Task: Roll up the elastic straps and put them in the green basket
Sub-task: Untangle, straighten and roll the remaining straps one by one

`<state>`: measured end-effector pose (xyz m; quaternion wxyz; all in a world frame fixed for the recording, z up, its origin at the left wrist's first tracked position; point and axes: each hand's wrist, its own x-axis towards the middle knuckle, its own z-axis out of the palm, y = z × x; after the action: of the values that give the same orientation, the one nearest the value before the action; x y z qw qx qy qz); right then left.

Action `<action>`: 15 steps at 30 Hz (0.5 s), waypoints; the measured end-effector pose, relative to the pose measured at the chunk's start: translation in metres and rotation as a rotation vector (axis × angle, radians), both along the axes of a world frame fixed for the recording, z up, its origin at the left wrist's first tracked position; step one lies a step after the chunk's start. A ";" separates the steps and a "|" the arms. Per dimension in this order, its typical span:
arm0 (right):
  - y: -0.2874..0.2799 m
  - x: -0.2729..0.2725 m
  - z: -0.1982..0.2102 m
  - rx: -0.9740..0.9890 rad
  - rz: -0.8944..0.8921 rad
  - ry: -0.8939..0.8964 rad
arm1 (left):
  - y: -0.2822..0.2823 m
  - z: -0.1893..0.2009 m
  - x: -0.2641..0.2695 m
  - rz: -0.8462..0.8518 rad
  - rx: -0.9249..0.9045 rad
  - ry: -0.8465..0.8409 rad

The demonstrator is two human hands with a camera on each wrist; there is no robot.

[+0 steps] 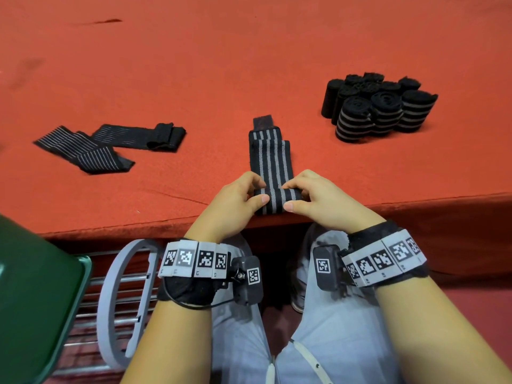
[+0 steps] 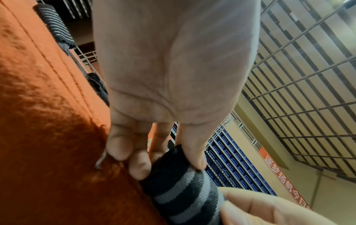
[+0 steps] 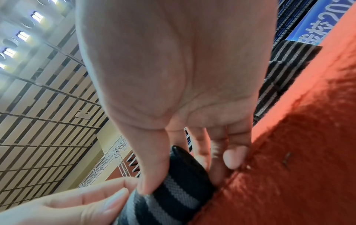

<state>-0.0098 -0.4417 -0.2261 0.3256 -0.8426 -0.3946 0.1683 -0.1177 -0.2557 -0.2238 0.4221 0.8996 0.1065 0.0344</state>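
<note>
Both hands work a black elastic strap with grey stripes (image 1: 270, 162) at the near edge of the red table (image 1: 221, 65). The left hand (image 1: 235, 203) and the right hand (image 1: 318, 200) each pinch an end of the strap's rolled part (image 1: 277, 200), thumbs on the near side and fingers curled over the top. The unrolled length lies flat, running away across the cloth.

To the left lie flat straps (image 1: 110, 142); to the right stands a cluster of rolled straps (image 1: 379, 106). The green basket (image 1: 36, 300) sits low at the left, off the table.

Wrist bands (image 1: 194, 259) carry square black-and-white code markers. A red banner (image 2: 285, 178) bears Chinese characters; a blue banner (image 3: 318, 19) shows "202".
</note>
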 end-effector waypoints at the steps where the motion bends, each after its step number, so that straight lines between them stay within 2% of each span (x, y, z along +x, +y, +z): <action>1: 0.000 0.000 -0.002 0.007 -0.002 0.001 | -0.001 0.001 0.000 -0.003 -0.001 -0.008; 15: 0.005 0.001 -0.007 0.070 -0.086 -0.009 | -0.002 0.000 0.007 0.020 0.093 -0.097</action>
<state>-0.0084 -0.4370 -0.2331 0.3599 -0.8476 -0.3652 0.1363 -0.1109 -0.2573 -0.2240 0.3842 0.9144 0.0930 0.0868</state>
